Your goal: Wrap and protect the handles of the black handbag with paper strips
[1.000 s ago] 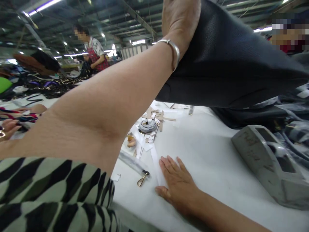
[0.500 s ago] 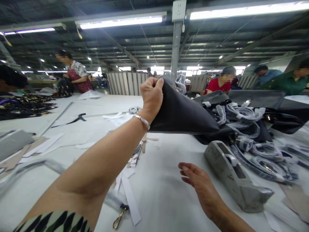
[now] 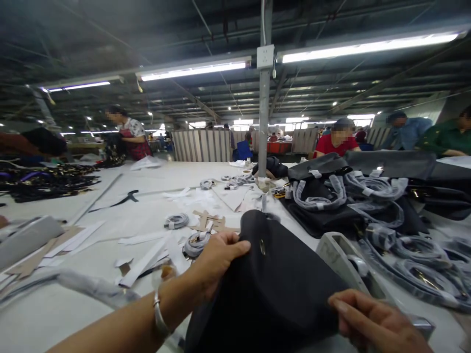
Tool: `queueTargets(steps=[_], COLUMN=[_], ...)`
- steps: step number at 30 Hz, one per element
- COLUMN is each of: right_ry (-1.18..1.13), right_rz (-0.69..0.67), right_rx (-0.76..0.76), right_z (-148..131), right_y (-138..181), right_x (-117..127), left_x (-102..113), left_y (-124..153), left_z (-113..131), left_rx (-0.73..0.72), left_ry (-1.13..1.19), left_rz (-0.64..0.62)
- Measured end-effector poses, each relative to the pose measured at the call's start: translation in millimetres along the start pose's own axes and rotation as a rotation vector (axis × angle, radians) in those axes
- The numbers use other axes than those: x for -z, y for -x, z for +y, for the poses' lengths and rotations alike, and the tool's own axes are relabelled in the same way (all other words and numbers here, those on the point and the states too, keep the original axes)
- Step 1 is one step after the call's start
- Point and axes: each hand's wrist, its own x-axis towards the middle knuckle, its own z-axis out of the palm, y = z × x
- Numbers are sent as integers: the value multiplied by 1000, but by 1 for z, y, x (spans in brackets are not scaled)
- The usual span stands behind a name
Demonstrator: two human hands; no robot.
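Observation:
A black leather bag lies in front of me on the white table, with a small gold fitting near its top. My left hand, a silver bangle at its wrist, grips the bag's upper left edge. At the bottom right, my right hand holds the bag's right edge with the thumb on top. Both hands are closed on the leather.
A grey tape dispenser stands just right of the bag. More black bags with wrapped straps pile at the right. Coiled straps, paper strips and cardboard pieces lie at centre left. A metal post rises mid-table. Other people work around the far edges.
My left hand has brought the bag down from head height to the table in front of me. My right hand, open over the table before, now grips the bag's right edge.

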Motion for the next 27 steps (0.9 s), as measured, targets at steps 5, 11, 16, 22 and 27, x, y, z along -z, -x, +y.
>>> queueTargets(steps=[5, 11, 16, 22, 27], right_ry=[156, 669, 848, 778, 741], right_rz=[-2, 23, -307, -355, -287], right_rx=[106, 497, 931, 1069, 1273], right_z=[-30, -74, -84, -42, -23], right_y=[-23, -79, -129, -94, -52], right_x=[20, -8, -67, -58, -22], left_x=[31, 37, 14, 11, 24], left_y=[-17, -90, -115, -107, -135], left_z=[3, -24, -37, -56, -57], left_rx=[105, -22, -150, -108, 110], left_ry=[-429, -598, -490, -565, -571], left_rz=[-338, 53, -219, -404, -135])
